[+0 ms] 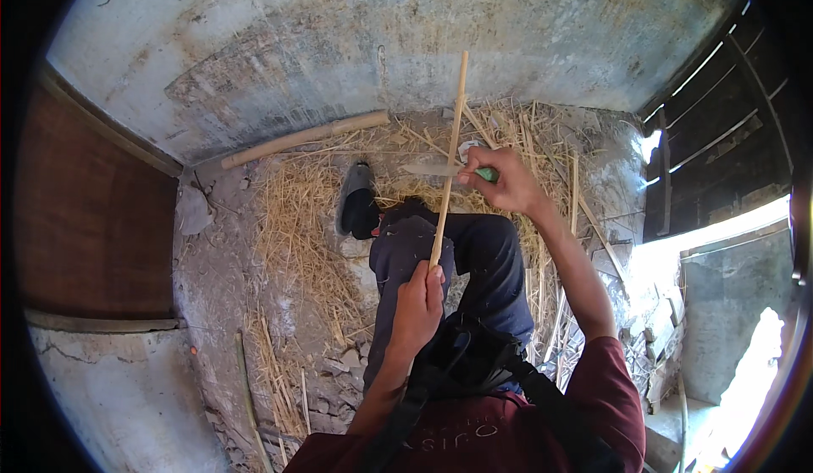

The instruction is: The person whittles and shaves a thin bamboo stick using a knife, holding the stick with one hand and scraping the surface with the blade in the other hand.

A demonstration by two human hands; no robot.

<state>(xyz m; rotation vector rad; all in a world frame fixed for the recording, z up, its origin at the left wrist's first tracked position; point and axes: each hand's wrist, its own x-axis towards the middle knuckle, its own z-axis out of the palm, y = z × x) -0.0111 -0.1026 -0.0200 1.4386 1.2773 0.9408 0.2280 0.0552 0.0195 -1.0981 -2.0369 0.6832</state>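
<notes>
A long pale stick (458,116), apparently split bamboo, slants up and away from my lap. My left hand (417,305) is closed around its lower end, over my thigh. Farther up, my right hand (501,178) grips a knife (432,170) by its green handle. The blade points left and lies across the stick, seemingly against it. Its exact contact with the stick is too small to make out. My bent legs in dark trousers are beneath the stick, and one shoe (355,192) shows on the floor beyond.
Straw-like shavings (296,219) cover much of the floor. A thick bamboo pole (305,138) lies along the far wall (339,41). Several thin strips (593,227) lie at the right, near rubble and dark boards (720,126). A brown wooden panel (93,210) stands on the left.
</notes>
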